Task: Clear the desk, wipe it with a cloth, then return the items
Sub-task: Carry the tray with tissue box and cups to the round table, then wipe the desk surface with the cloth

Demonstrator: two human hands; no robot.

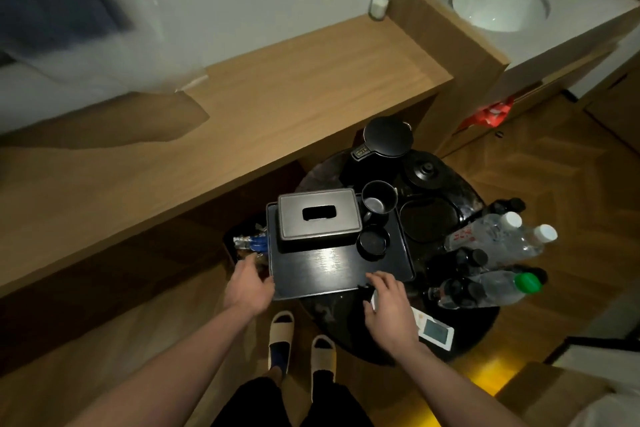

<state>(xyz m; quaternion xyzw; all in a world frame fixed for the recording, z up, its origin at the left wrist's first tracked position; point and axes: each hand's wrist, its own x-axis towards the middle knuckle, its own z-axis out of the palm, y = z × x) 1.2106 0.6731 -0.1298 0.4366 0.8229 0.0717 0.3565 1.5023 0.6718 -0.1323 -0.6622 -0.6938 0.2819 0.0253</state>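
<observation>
Item: black tray [332, 267], resting on the round dark table [478, 329] beside the bare wooden desk [277, 97]. I read the load as parked here off the desk; whether wiping is done I cannot tell. My left hand [247, 288] is at the tray's 9 o'clock edge, fingers curled against the rim; my right hand [388, 302] lies over the 5 o'clock corner, fingers bent on the edge, grip underneath hidden. I judge both placed to lift it level. On the tray: tissue box [318, 220] at 11 o'clock, mug [377, 201] and small dish [373, 241] at 2 o'clock. Around: kettle [388, 137] at 12 o'clock of the table, water bottles [498, 236] at 3 o'clock crowding the tray's right side, a white device [434, 328] just beside my right wrist, sachets [249, 241] near my left fingers. A candle jar [379, 3] sits at the desk's far end.
</observation>
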